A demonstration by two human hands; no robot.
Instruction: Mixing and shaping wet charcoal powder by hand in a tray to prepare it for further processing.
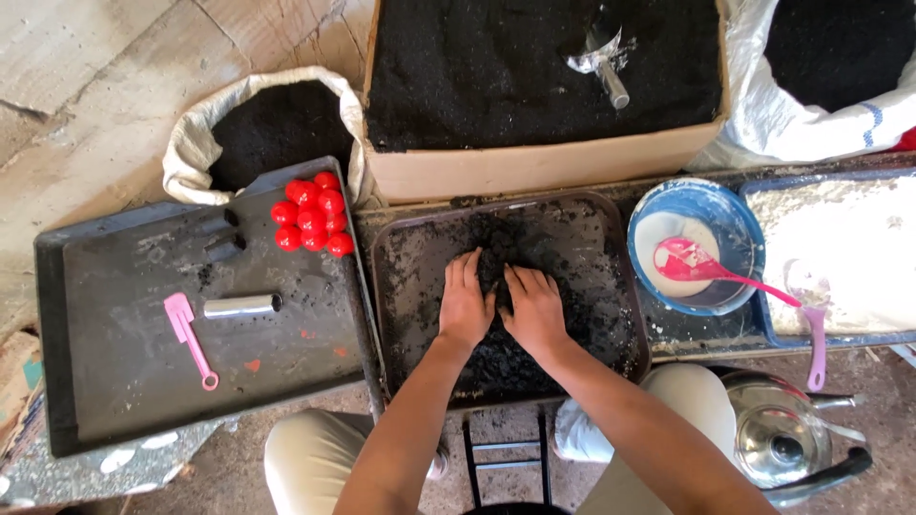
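Both forearms reach down to a dark tray [611, 286], where the left hand [466, 307] and right hand [534, 310] lie flat and open, gripping nothing, pressing a mound of black powder [496, 250]; even pressure, drawing loose edges inward, should pack it well

Black powder [534, 67] fills the tan cardboard box [534, 167] and covers the dark tray [611, 286]. The balls [311, 214] are bright red, the small spatula [189, 336] pink, the tube [241, 305] silver. The blue bowl [739, 229] holds what looks like white paste and a pink spoon [711, 269].
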